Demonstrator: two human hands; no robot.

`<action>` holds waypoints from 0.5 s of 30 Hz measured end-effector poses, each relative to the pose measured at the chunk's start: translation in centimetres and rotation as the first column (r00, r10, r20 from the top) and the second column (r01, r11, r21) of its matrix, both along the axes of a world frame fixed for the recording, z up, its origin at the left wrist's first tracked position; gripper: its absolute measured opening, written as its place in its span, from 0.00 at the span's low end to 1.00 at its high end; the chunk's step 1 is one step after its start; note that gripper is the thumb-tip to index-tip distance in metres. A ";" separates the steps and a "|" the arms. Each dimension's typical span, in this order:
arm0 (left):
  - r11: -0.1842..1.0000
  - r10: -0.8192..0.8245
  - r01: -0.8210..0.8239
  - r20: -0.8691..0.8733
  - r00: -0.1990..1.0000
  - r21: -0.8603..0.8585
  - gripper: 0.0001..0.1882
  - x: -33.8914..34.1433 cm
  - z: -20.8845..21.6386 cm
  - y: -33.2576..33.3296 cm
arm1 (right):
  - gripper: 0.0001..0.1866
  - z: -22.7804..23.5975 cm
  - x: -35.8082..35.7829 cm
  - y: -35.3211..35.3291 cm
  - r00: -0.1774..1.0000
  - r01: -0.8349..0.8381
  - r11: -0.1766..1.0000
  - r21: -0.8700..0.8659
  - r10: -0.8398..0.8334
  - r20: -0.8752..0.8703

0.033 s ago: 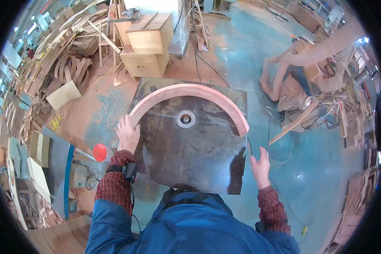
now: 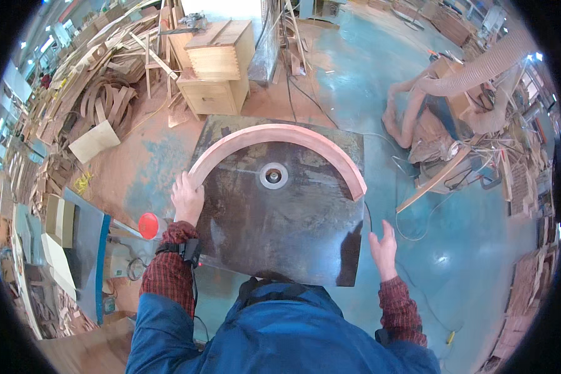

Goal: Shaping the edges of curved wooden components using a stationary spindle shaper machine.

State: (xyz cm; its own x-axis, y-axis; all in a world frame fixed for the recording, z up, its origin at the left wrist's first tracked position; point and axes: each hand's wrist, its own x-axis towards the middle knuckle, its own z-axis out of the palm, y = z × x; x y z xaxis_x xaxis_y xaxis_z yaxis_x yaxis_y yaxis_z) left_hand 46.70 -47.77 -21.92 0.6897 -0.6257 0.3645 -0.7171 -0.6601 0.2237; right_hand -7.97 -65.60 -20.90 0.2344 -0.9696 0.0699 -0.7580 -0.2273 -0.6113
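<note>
A curved wooden piece (image 2: 269,133), pale pinkish and bent into a half-ring, lies on the dark metal machine table (image 2: 274,230). It arches around the far side of a round spindle (image 2: 273,176) set in a light ring, apart from it. At the arc's left end, my left hand (image 2: 187,196) is closed around the wood; part of the grip is hidden behind the hand. My right hand (image 2: 385,249) is off the table's right side, below the arc's other end. Its fingers are stretched, the thumb apart, with nothing in them.
A red-topped container (image 2: 148,225) stands beside my left forearm. Beyond the table is a wooden cabinet (image 2: 215,68), with heaped timber (image 2: 100,56) to its left. A ribbed hose (image 2: 486,68) and a leaning board (image 2: 433,181) are at right; cables run across the floor.
My left hand has shifted very slightly left and nearer to me. The right hand sits a touch lower. The curved piece looks almost unmoved.
</note>
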 end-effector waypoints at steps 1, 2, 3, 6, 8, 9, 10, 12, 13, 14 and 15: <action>1.000 0.026 -0.025 -0.091 0.995 0.009 0.29 1.0 -0.3 0.6 | 0.30 0.0 0.2 0.8 0.999 0.026 0.998 0.066 -0.028 0.043; 0.998 0.056 -0.053 -0.182 0.982 0.020 0.26 2.0 -0.8 1.2 | 0.30 0.3 0.6 1.6 0.995 0.044 0.990 0.133 -0.055 0.083; 0.997 0.082 -0.077 -0.272 0.959 0.032 0.23 2.9 -1.3 1.4 | 0.29 0.3 1.0 2.0 0.989 0.062 0.978 0.199 -0.088 0.119; 0.986 0.150 -0.115 -0.324 0.934 0.123 0.19 4.3 -2.4 2.0 | 0.29 -0.7 2.3 -0.4 0.995 -0.040 0.976 -0.212 0.058 0.078; 0.982 0.138 -0.088 -0.328 0.934 0.165 0.20 3.5 -2.3 3.3 | 0.29 1.1 5.3 -3.1 0.991 -0.036 0.966 -0.257 0.068 0.115; 0.983 0.124 -0.072 -0.324 0.938 0.167 0.20 3.6 -1.8 2.7 | 0.29 2.4 7.6 -5.6 0.987 -0.027 0.955 -0.297 0.072 0.142; 0.979 0.158 -0.104 -0.326 0.932 0.177 0.21 3.1 -1.7 2.6 | 0.28 2.7 9.0 -7.6 0.993 -0.040 0.931 -0.363 0.076 0.086; 0.983 0.152 -0.096 -0.402 0.903 0.155 0.22 2.1 -1.6 2.5 | 0.26 2.3 11.1 -11.1 0.997 -0.072 0.870 -0.488 0.061 -0.039; 0.985 0.152 -0.098 -0.438 0.886 0.144 0.23 1.8 -1.5 2.7 | 0.24 2.3 11.9 -12.6 0.995 -0.062 0.941 -0.333 0.032 -0.095; 0.982 0.165 -0.104 -0.446 0.880 0.158 0.22 1.7 -1.6 3.3 | 0.22 2.2 12.9 -14.1 0.989 -0.050 0.984 -0.169 0.026 -0.146; 0.981 0.166 -0.100 -0.458 0.873 0.164 0.20 1.8 -1.8 3.3 | 0.21 2.1 13.4 -15.3 0.979 -0.021 1.000 -0.010 0.019 -0.203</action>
